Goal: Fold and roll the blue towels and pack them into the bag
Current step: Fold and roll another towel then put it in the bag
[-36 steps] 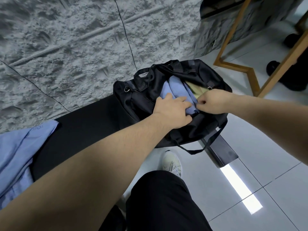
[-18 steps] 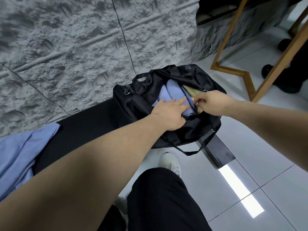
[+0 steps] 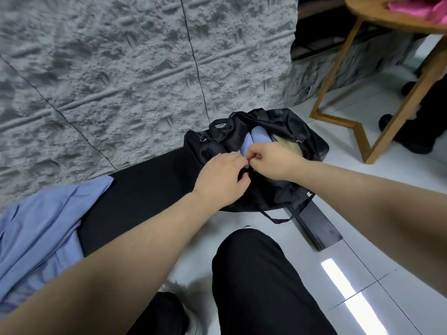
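A black bag stands open at the right end of a black bench. Two rolled blue towels lie side by side inside it, with a pale yellow item to their right. My left hand and my right hand meet over the near edge of the bag's opening. Their fingertips are curled and pinch the black fabric there; what exactly sits between them is hidden. A loose blue towel lies crumpled on the bench's left end.
A rough grey wall rises behind the bench. A wooden table frame stands at the right, with a pink cloth on top and someone's dark shoes beyond. My legs in black trousers are over the white tiled floor.
My left hand lay flat on the blue towels in the bag; now its fingers are curled. Both hands have come together at the bag's near edge. The view has tilted up.
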`<action>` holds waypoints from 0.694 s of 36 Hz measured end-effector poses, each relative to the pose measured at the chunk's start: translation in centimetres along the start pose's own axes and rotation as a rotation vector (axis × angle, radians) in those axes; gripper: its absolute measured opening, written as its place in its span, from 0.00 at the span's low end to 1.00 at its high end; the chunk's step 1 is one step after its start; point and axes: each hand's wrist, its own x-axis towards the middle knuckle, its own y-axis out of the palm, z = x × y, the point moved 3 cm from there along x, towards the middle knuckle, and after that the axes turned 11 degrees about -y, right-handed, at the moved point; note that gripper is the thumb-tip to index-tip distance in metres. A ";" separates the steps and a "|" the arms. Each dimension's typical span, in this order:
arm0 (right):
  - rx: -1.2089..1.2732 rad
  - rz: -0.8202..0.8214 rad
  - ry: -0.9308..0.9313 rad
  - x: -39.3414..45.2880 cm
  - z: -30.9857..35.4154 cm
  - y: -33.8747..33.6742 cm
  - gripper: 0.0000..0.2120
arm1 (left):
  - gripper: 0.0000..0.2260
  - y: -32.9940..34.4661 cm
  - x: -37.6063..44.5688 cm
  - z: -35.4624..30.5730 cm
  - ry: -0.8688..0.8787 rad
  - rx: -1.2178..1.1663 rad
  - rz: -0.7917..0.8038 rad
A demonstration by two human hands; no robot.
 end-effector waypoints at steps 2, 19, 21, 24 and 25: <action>0.038 0.003 -0.047 0.2 2.2 0.3 0.08 | 0.11 -1.2 -1.7 1.1 -0.070 -0.058 -0.050; 0.246 0.171 -0.149 5.6 18.0 11.7 0.07 | 0.12 -5.4 -13.8 15.1 -0.634 -0.190 0.015; 0.290 0.192 -0.126 6.4 19.0 13.6 0.07 | 0.11 -5.2 -14.5 17.0 -0.687 -0.195 0.051; 0.319 0.223 -0.112 7.5 20.2 16.2 0.10 | 0.08 -4.9 -15.2 19.8 -0.730 -0.184 0.059; 0.333 0.229 -0.104 7.8 20.6 16.9 0.12 | 0.07 -4.8 -15.4 20.7 -0.746 -0.177 0.055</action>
